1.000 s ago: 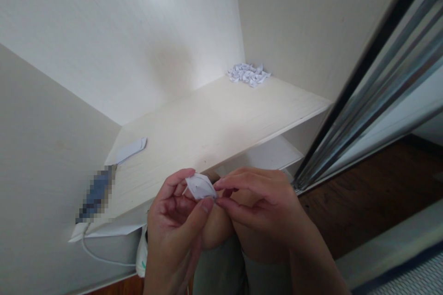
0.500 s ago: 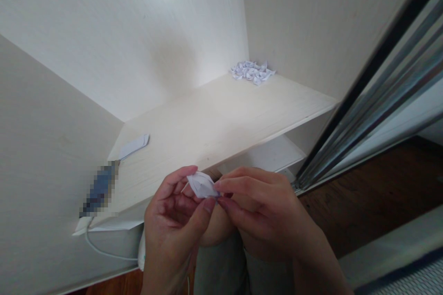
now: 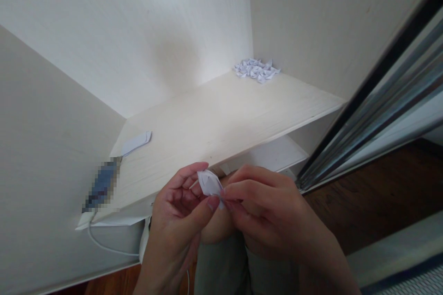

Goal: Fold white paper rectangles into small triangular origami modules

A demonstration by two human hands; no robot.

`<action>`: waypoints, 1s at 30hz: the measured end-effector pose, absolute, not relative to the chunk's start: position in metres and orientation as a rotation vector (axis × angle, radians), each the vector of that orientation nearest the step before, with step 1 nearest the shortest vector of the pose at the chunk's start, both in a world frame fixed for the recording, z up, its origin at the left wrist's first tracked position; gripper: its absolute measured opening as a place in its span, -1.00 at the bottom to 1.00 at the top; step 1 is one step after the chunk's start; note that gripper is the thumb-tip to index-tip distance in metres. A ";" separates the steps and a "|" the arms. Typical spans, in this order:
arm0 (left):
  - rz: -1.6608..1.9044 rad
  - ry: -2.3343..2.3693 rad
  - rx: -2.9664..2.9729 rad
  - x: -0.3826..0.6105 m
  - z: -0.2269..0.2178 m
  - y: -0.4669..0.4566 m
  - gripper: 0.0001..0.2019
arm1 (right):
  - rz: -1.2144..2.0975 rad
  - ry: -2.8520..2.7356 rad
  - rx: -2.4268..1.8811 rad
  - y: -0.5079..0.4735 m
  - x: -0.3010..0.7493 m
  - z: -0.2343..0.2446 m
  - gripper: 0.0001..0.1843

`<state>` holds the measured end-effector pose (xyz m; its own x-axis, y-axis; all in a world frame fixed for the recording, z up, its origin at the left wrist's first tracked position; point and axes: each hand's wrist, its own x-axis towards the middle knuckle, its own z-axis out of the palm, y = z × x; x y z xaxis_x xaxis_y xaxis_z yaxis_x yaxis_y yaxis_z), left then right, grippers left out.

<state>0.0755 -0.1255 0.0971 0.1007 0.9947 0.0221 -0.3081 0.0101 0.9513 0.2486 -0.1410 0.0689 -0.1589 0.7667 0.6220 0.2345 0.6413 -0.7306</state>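
A small folded piece of white paper (image 3: 210, 182) is held between both hands, above my knees and just in front of the shelf edge. My left hand (image 3: 183, 207) grips it from the left, with the thumb at its lower side and the fingers curled behind. On the right, my right hand (image 3: 263, 203) pinches the paper's lower right end between thumb and forefinger. Creases and overlapping flaps show on the paper; the pinched end is partly hidden by my fingertips.
A heap of small folded papers (image 3: 256, 70) lies in the far right corner of the white shelf (image 3: 194, 124). Flat paper slips (image 3: 136, 143) lie at the left, beside a blurred-out bluish object (image 3: 102, 184). A white cable (image 3: 110, 251) hangs below. Metal door rails (image 3: 374, 87) run along the right.
The folded paper has tilted and shifted slightly right, its right end now pointing more downward. Both hands moved a little right with it. The view has shifted slightly.
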 end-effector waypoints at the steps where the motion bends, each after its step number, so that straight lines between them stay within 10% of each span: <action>1: 1.266 0.902 1.025 0.076 0.097 -0.125 -0.59 | 0.575 -1.705 -0.822 -0.141 0.249 0.069 -0.87; 30: 1.439 0.882 1.018 0.089 0.102 -0.128 -0.61 | 0.734 -1.463 -0.610 -0.126 0.245 0.059 -0.73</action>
